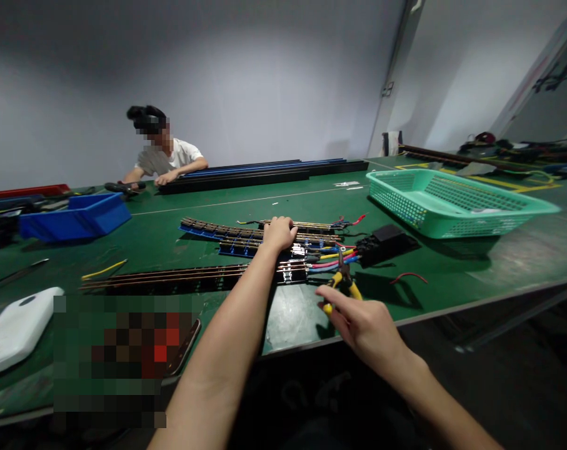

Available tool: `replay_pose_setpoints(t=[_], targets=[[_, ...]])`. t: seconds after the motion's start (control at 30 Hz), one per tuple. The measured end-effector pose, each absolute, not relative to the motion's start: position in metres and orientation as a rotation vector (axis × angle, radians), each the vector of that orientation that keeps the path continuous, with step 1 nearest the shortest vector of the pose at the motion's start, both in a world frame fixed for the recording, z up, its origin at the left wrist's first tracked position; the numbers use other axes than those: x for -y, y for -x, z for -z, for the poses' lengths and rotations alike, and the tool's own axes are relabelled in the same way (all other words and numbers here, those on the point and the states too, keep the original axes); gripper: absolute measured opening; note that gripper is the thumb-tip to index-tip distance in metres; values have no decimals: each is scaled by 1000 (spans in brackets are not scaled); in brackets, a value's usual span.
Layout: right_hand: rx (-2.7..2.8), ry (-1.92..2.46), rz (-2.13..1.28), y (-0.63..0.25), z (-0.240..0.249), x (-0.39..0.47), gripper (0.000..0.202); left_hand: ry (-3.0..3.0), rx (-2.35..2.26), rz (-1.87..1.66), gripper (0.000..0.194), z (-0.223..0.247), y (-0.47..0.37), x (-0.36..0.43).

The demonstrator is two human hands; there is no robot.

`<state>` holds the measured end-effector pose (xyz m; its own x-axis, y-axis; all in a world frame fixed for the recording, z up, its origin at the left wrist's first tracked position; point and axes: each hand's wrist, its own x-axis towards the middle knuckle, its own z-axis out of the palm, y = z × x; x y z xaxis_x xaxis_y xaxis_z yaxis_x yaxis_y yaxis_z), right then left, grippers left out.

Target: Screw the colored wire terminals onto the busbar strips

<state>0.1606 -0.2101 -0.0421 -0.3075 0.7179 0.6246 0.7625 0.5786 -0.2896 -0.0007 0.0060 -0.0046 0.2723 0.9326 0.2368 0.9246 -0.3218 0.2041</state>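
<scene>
My left hand rests on a group of slotted strips with brass-coloured rods, fingers bent over them; what the fingertips grip is hidden. Nearer the table edge lies a longer dark strip with thin copper-coloured rods. Yellow-handled pliers are in my right hand, their jaws pointing up towards coloured wires. Those red, blue and yellow wires run from the strip ends to a black block.
A green perforated basket stands at right, a blue bin at left. Across the table a person handles things beside long black profiles. A white device lies at left front; a red wire piece lies right of my hand.
</scene>
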Motion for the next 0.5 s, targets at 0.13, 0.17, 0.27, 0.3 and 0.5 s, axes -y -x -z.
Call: replay_pose_setpoints(t=[0.13, 0.17, 0.27, 0.3, 0.5], targets=[[2349, 1273, 244, -155, 33, 217, 37, -2491, -1817, -500, 29, 5, 1, -6], [2346, 1288, 192, -156, 30, 217, 33, -2492, -1819, -501, 29, 6, 1, -6], [2179, 1287, -186, -159, 24, 212, 17, -2492, -1826, -494, 28, 6, 1, -6], [2089, 1271, -352, -159, 24, 209, 16, -2492, -1828, -489, 28, 6, 1, -6], [1189, 1005, -996, -147, 35, 193, 44, -2484, -1829, -484, 29, 5, 1, -6]])
